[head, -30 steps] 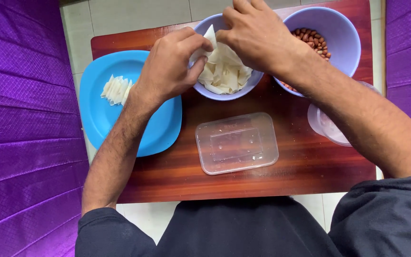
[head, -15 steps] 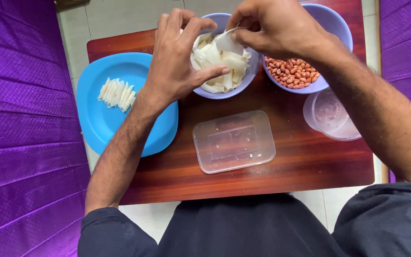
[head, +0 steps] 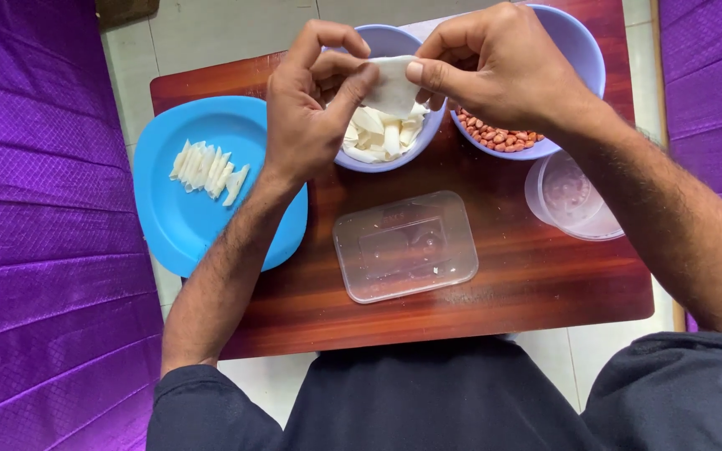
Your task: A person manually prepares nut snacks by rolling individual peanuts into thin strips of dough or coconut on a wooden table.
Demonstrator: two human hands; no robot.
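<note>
Both hands pinch one white wrapper [head: 392, 83] above the far edge of the table [head: 495, 292]: left hand [head: 315, 108] on its left side, right hand [head: 495, 71] on its right. We judge it thin, limp, light, easily torn; best held by the edges. The bowl of wrappers [head: 386, 146] and bowl of peanuts [head: 503, 142] sit half hidden beneath.

Wood table [head: 545, 284] w/ blue plate [head: 185, 225], 2 bowls [head: 394, 154], clear lid [head: 405, 246], round tub [head: 574, 196].

Single head-worn view, being aimed straight down, close over the wooden table [head: 495, 301], both forearms being framed from above.
</note>
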